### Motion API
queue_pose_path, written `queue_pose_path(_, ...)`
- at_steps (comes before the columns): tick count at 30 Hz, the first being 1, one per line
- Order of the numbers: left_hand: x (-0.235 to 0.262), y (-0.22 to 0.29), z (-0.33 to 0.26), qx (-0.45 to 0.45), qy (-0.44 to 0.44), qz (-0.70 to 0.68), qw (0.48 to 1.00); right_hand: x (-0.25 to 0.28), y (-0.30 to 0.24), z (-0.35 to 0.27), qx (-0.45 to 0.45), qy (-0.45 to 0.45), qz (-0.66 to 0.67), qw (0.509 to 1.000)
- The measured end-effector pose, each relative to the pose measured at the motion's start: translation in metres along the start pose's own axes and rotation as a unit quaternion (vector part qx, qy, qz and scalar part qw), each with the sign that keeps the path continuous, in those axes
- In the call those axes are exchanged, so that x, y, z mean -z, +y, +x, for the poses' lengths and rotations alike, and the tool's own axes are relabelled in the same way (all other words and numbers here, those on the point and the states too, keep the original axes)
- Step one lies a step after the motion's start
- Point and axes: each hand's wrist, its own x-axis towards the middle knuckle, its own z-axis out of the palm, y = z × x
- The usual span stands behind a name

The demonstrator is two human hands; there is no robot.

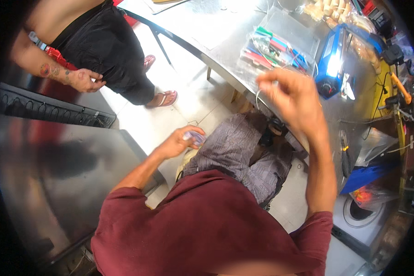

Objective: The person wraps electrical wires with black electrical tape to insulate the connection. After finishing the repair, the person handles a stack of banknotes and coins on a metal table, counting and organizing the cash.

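Observation:
Beside my left thigh, my left hand (177,141) is closed around a small purple-and-white thing (196,137); its kind I cannot make out. My right hand (292,99) is raised over the near edge of the metal table (188,27), somewhat blurred, thumb and fingers drawn together. A thin pale strand (257,99) curves down at its fingertips, and the hand seems to pinch it. Just beyond lies a clear plastic box (303,37) with red, green and blue tubes or strips (273,48).
A blue device (332,62) stands right of the box, with bagged bread-like pieces (329,10) behind. Pliers (345,152) lie on the right. Another person in black shorts (108,50) stands at the far left, near a shiny metal cabinet (55,170).

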Motion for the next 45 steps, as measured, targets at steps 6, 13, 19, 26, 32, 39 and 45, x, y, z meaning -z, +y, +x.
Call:
queue_pose_path(6, -0.045, 0.013, 0.048, -0.217, -0.103, 0.232, 0.943, 0.004, 0.076, 0.183, 0.057, 0.01, -0.19, 0.98)
queue_pose_path(13, -0.052, 0.044, 0.022, -0.228, -0.169, 0.192, 0.939, -0.038, 0.164, 0.287, -0.032, -0.052, -0.217, 0.974)
queue_pose_path(19, -0.04, 0.056, 0.013, -0.244, -0.216, 0.187, 0.927, -0.047, 0.179, 0.315, -0.064, -0.105, -0.176, 0.977)
queue_pose_path(26, -0.034, 0.052, 0.028, -0.25, -0.256, 0.09, 0.929, -0.038, 0.191, 0.32, -0.033, -0.157, -0.221, 0.962)
queue_pose_path(32, -0.05, 0.033, 0.029, -0.107, -0.291, -0.044, 0.95, -0.085, 0.17, 0.34, -0.076, -0.097, -0.066, 0.99)
queue_pose_path(39, -0.058, 0.038, 0.04, 0.007, -0.354, -0.075, 0.932, -0.093, 0.193, 0.356, -0.076, -0.135, -0.171, 0.973)
queue_pose_path(45, -0.075, 0.057, 0.039, -0.076, -0.315, 0.016, 0.946, -0.101, 0.167, 0.34, -0.137, -0.129, -0.181, 0.965)
